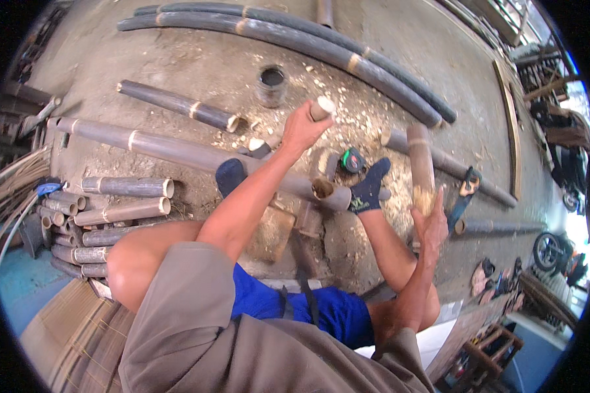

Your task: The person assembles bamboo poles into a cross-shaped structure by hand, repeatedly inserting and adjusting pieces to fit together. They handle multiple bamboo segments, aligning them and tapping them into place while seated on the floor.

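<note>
My left hand point(303, 130) is closed round a short, round wooden or bamboo piece point(320, 111), its pale cut end facing up. My right hand point(431, 226) grips the lower end of a thick brown bamboo piece point(420, 154) that stands nearly upright; its surface is pale and worn just above my fingers. Between my feet lies the open end of a long bamboo pole point(177, 153). A green and black tape measure point(352, 161) rests beside my dark sock. Right of the raised bamboo is a handsaw point(467, 186) with a blue blade.
Pale chips litter the floor point(400, 177). A dark-mouthed jar point(271, 88) stands ahead, with two long dark poles point(295, 42) beyond it. Cut bamboo lengths point(126, 211) are stacked at left, and another pole point(449, 167) lies at right. Sandals point(484, 275) sit at lower right.
</note>
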Motion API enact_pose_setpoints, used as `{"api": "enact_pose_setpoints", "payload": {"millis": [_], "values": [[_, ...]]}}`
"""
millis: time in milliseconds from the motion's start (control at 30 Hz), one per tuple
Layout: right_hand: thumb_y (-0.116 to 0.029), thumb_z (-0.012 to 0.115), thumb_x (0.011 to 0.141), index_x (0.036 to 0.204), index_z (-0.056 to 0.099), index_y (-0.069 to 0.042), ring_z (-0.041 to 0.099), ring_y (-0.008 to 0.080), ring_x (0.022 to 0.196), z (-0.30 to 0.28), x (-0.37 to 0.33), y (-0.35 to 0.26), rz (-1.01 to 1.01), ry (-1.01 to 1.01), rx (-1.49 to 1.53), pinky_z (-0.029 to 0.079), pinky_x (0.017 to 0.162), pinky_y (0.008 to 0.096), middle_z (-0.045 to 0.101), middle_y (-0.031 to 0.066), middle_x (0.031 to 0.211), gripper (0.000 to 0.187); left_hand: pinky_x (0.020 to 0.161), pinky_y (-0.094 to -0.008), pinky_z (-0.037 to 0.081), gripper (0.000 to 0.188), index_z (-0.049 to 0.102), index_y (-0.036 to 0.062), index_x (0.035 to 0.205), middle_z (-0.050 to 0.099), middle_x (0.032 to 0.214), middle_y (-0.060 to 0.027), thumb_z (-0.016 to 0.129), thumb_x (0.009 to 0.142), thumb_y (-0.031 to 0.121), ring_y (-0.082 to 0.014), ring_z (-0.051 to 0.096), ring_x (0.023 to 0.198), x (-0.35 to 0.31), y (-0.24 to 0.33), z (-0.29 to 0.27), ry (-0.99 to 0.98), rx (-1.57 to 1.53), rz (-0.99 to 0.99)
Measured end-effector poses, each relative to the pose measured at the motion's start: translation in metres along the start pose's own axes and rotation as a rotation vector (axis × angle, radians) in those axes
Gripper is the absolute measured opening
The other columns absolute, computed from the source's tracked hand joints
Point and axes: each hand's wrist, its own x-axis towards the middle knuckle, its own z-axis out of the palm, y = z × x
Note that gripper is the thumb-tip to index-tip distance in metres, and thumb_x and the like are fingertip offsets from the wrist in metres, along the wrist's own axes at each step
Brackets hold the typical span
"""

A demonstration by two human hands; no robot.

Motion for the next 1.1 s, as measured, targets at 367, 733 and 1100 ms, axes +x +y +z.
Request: {"api": "enact_pose_setpoints", "payload": {"millis": [367,733,1100], "values": [[-0.048,0.081,0.082,0.173,0.011,-0.019,0.073,0.0493,0.107,0.092,0.014,0.054,0.151,-0.303,-0.097,0.056,0.096,0.0543,0.074,0.0315,0.115,0.119,0.116,-0.0566,0.038,0.09,0.054,0.0059,0.147,0.054,0.141,-0.0337,0.087,0.08,0.056,-0.0496,0.047,0.138,0.029,-0.131,-0.094,0.79,0.704,-0.161],[-0.043,0.076,0.091,0.168,0.031,-0.016,0.072,0.0466,0.112,0.09,-0.009,0.044,0.116,-0.366,0.0,0.055,0.098,0.0549,0.073,0.03,0.119,0.093,0.097,-0.0526,0.055,0.124,-0.01,0.0175,0.17,0.058,0.144,-0.028,0.08,0.086,0.03,-0.0413,0.066,0.119,0.028,-0.168,-0.139,0.734,-0.259,-0.702],[-0.036,0.073,0.094,0.16,0.042,0.0,0.07,0.0495,0.109,0.043,-0.057,-0.036,-0.193,-0.066,0.463,0.054,0.095,0.0537,0.073,0.0292,0.12,0.082,0.09,-0.0421,0.054,0.071,0.056,-0.0107,0.129,0.067,0.12,-0.0184,0.082,0.087,0.04,-0.0254,0.067,0.099,0.02,-0.038,-0.175,0.859,-0.778,-0.247]]}}
